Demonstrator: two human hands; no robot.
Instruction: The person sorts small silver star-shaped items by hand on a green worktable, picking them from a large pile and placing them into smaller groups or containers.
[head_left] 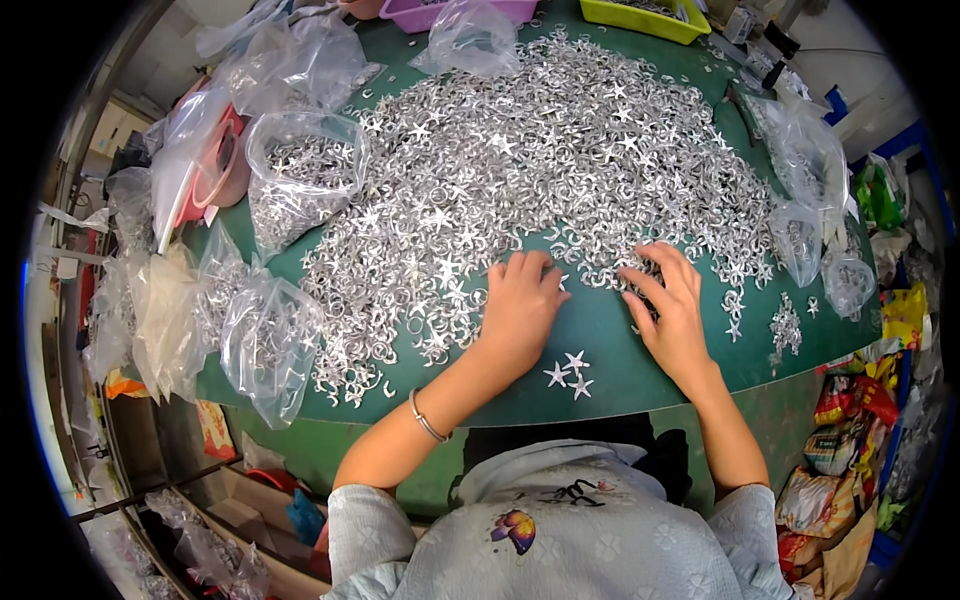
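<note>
A broad heap of small silver metal pieces (560, 150), star-shaped and crescent-shaped, covers much of the green tabletop (620, 385). At the heap's near edge my left hand (523, 305) is closed, its fingers curled in. A bit of silver shows by its fingertips, but what they hold is hidden. To its right, my right hand (668, 312) has thumb and fingers apart, with the fingertips at the pieces along the heap's edge. Between my forearms lie three silver starfish-shaped pieces (571, 374), close together and apart from the heap.
Clear plastic bags of pieces (300, 180) stand at the left, beside a pink basin (222, 165). A purple tray (460, 14) and a yellow-green tray (645, 20) sit at the far edge. More bags (812, 160) lie at the right, near a small separate cluster of pieces (786, 325).
</note>
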